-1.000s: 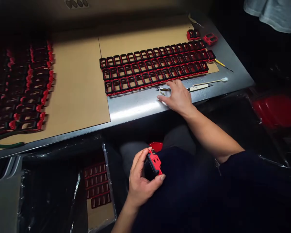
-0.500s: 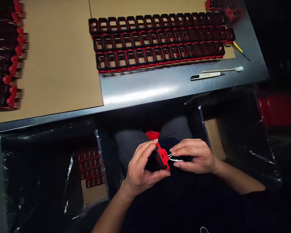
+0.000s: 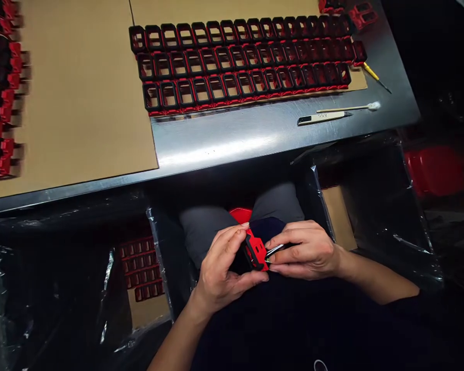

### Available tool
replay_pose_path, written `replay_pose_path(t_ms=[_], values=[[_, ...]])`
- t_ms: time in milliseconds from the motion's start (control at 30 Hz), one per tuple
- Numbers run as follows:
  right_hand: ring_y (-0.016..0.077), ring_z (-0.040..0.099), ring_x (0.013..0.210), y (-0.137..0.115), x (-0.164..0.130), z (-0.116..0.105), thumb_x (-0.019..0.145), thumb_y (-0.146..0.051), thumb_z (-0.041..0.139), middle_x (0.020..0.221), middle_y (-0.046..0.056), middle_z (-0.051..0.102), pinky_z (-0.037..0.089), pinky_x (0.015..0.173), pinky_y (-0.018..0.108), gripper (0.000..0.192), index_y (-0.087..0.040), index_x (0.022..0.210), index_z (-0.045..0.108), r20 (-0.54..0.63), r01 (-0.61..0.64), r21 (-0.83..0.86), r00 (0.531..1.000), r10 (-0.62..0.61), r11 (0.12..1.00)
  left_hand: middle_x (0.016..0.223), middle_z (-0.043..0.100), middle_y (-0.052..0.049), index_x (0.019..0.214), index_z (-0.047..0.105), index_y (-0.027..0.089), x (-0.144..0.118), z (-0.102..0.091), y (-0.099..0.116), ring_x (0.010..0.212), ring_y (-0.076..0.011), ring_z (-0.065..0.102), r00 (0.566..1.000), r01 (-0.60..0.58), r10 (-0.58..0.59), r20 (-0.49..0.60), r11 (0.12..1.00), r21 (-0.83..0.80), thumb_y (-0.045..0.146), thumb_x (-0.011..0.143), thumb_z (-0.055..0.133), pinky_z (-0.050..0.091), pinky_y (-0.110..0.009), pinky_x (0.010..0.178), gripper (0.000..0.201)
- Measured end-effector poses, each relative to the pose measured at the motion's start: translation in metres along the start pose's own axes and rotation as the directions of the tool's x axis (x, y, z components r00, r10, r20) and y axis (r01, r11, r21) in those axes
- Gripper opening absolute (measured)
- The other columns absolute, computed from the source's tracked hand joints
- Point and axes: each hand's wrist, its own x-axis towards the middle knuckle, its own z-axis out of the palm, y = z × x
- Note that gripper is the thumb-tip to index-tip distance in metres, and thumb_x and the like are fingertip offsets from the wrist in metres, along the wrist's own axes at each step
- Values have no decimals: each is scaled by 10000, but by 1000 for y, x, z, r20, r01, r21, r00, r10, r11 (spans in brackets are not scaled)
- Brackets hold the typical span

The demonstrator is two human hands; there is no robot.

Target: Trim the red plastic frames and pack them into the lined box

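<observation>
My left hand [image 3: 218, 272] grips a small red and black plastic frame [image 3: 258, 249] above my lap, thumb below and fingers at its top edge. Its red face is turned toward my right hand [image 3: 308, 251]. Between the fingers of that hand is a pair of slim metal tweezers [image 3: 275, 250], their tips at the lower part of the red face. The exact contact of the tips is hard to make out, and fingers cover the rest of the tweezers.
Rows of black and red frames [image 3: 170, 97] stand on cardboard [image 3: 85, 103] on the metal table [image 3: 216, 139]. A cutter pen [image 3: 324, 118], a cotton swab [image 3: 348, 108] and a yellow-handled screwdriver [image 3: 371, 70] lie at right. Plastic-lined bins [image 3: 81, 278] flank my legs.
My right hand has moved slightly left and its fingers have closed in nearer the frame. The tweezers are now pressed closer to the red face. The view has shifted a little.
</observation>
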Motion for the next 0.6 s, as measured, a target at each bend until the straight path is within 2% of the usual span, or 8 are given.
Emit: replay_pose_path(t_ms=[233,600], values=[[132,701,675,-1,-2,-1,830,-265,770,895,60,778,557,597,244,105,-175,868,733,22,-8,-8,1000,8,1000,1251,647,-192,1479,395,196,0,1,-1,1107,-303,652,1000,3,-3,14,1000,8,508,771,766,596,-489,867,858],[137,688,706,-11,6,-14,904,-281,693,929,37,776,545,600,238,116,-179,905,748,208,-50,-112,975,73,992,1208,654,-182,1470,400,183,2,-2,0,1101,-297,647,996,-40,36,76,997,60,462,758,790,596,-462,862,859]])
